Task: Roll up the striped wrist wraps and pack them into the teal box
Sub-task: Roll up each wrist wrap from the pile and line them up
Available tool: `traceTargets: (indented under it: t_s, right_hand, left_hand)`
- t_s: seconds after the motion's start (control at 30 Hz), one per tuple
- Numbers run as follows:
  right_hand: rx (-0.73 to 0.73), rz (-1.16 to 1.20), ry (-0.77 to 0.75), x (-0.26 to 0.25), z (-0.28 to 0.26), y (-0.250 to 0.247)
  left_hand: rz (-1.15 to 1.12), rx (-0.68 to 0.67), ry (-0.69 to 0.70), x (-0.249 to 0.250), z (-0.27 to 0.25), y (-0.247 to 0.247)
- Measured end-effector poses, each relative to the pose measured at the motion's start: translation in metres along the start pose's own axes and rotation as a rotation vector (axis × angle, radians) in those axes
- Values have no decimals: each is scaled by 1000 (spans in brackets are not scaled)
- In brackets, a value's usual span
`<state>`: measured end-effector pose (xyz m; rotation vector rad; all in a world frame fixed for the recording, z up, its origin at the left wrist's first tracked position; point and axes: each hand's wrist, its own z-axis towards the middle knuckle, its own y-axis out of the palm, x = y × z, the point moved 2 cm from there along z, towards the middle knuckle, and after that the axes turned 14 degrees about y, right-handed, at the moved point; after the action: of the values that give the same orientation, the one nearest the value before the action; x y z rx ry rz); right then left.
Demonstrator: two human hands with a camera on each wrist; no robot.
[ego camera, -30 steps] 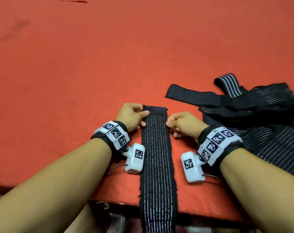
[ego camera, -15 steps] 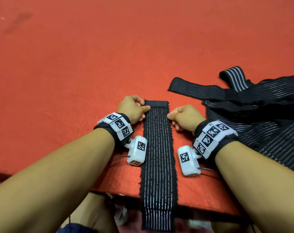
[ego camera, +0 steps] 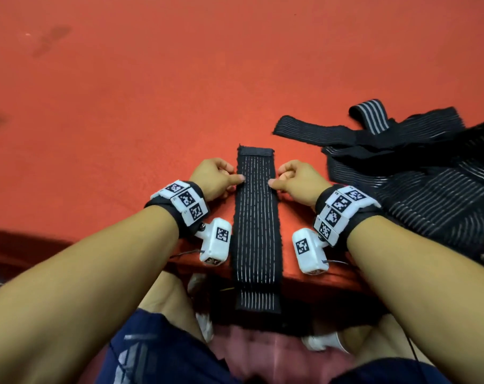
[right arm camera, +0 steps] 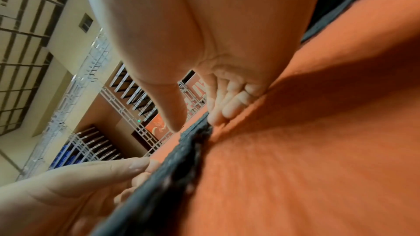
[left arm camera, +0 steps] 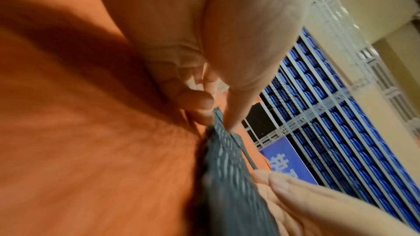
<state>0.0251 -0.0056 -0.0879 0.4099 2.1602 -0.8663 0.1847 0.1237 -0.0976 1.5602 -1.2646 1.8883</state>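
One black wrist wrap with white stripes (ego camera: 256, 217) lies flat and straight on the red table (ego camera: 152, 92), its near end hanging over the front edge. My left hand (ego camera: 229, 176) pinches its left edge a little below the far end, thumb on top and fingers curled beside it. My right hand (ego camera: 279, 180) pinches the right edge at the same height. In the left wrist view my left hand's thumb (left arm camera: 238, 96) presses on the wrap (left arm camera: 227, 168). In the right wrist view my right hand's thumb (right arm camera: 172, 110) comes down on the wrap (right arm camera: 177, 164). No teal box is in view.
A loose pile of several more striped black wraps (ego camera: 415, 173) lies on the table to the right, close to my right wrist. The table's front edge (ego camera: 332, 281) runs under my forearms, and my legs show below it. Bare red surface stretches to the left and far side.
Both hands have slid a short way towards me along the wrap's edges, away from its far end. The head view has tilted down, so the hanging end now shows.
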Motion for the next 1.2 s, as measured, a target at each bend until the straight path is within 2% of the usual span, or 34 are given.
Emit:
traceTargets:
  t_s: [0.17,0.33,0.43,0.67,0.93,1.2]
  right_hand:
    - [51,-236,-49,21,-56,5]
    - [61,-405,-33,37,-106,17]
    - [62,-427,-46,42,-119,25]
    - [108,-384,-91,43,-129,27]
    - [65,2,-33,49,-123,26]
    - [-194,167,-6,46,-124,27]
  left_hand:
    - [261,-73,-5,11,-68,-4]
    - [372,-159,-73,19,-110,3]
    - [378,-166,-38,22,-120,12]
    - [267,-108,0,17,-121,17]
    - [-163,2,96,21,-114,25]
    - [-399,121,172,34,-107,27]
